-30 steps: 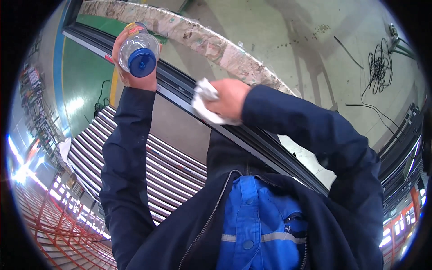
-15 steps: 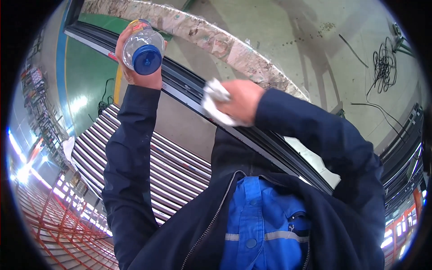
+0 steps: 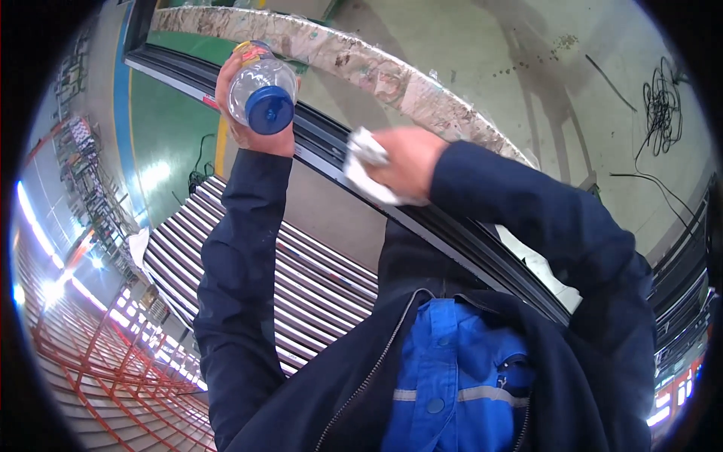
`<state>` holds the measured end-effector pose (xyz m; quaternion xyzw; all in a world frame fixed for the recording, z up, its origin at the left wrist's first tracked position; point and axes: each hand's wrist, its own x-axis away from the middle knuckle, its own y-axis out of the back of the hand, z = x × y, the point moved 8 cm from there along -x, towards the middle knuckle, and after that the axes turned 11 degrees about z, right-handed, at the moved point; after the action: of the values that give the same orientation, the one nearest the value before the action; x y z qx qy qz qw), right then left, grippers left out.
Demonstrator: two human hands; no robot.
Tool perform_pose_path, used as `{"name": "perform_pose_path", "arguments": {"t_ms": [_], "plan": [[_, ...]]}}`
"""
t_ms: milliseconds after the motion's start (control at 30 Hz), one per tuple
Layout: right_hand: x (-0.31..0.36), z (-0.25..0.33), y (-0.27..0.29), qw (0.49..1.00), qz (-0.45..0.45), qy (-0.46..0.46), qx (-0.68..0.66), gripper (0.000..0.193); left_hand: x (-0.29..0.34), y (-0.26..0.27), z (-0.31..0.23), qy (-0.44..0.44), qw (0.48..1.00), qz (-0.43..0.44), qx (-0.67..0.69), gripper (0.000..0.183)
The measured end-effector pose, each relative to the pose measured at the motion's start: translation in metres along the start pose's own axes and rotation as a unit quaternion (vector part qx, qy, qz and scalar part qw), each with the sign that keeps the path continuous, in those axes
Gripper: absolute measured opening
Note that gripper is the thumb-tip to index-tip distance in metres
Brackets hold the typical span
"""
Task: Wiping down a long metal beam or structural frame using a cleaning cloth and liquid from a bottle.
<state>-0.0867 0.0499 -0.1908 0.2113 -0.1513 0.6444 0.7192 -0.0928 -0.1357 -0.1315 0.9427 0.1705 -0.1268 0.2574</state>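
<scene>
In my left hand is a clear plastic bottle with a blue cap facing me and a yellow and red label at its far end. The fingers wrap round its side, above a long dark frame profile. My right hand is closed on a crumpled white cloth, which lies over the same profile to the right of the bottle. The hand is a little blurred, and its fingertips are partly hidden by the cloth.
A stained, wrapped long beam curves beyond the profile. A stack of white and dark strips lies at near left. Black cable is coiled on the green floor at right. Red metal racking stands at lower left.
The whole view has shifted, so the scene sits further right. Against the profile, the right hand and cloth have slid slightly left. The left hand still holds the bottle.
</scene>
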Motion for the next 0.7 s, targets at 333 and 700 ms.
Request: {"name": "perform_pose_path", "arguments": {"t_ms": [333, 700], "plan": [[-0.016, 0.013, 0.015, 0.995, -0.030, -0.032, -0.090, 0.023, -0.007, -0.009, -0.013, -0.071, 0.973, 0.039, -0.216, 0.098], [0.060, -0.019, 0.047, 0.983, -0.140, 0.057, -0.104, 0.035, -0.010, -0.002, -0.013, -0.048, 0.979, 0.077, -0.182, 0.090]]}}
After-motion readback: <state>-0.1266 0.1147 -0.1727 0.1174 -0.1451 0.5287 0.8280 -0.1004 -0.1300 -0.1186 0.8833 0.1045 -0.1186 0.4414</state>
